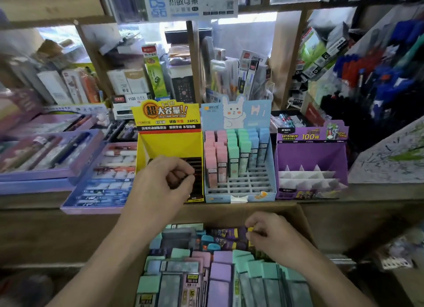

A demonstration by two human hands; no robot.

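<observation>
The left hand [160, 180] pinched a dark lead case [193, 172] in curled fingers at the front of the part-filled yellow display box [169, 144] near the shelf's edge. The right hand [270, 235] gripped a yellow-tipped case [250, 229] in the cardboard box [229, 209] below. Restocking seemed far from finished.
</observation>
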